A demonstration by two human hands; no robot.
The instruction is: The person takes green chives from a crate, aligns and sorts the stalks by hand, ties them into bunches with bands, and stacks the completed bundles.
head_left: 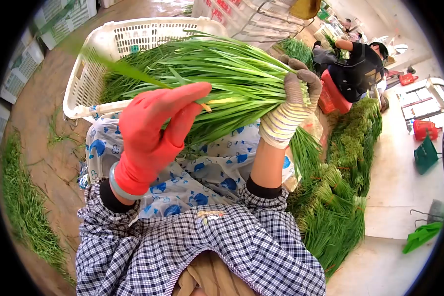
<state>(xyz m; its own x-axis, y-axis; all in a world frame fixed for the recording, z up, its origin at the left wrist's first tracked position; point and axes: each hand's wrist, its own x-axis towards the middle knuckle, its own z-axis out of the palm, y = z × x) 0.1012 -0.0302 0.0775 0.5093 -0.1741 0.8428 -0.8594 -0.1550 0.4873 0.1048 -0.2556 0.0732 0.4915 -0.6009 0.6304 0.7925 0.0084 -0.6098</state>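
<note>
My right hand (291, 106), in a striped glove with grey fingers, grips a thick bunch of garlic chives (232, 74) near its pale stem ends. The long green leaves fan out to the left over a white plastic basket (79, 91). Wearing a red rubber glove, my left hand (155, 128) is raised in front of the leaves. Between its thumb and forefinger it pinches a single chive leaf (133, 73) with a yellowish end; the leaf's far part is blurred. More chives lie inside the basket, partly covered by the bunch.
Tied chive bundles (338, 197) are piled along my right side. Loose green leaves (32, 212) litter the floor at left, near stacked white crates (22, 66). A person in black (355, 69) sits at upper right. A patterned plastic apron (197, 192) covers my lap.
</note>
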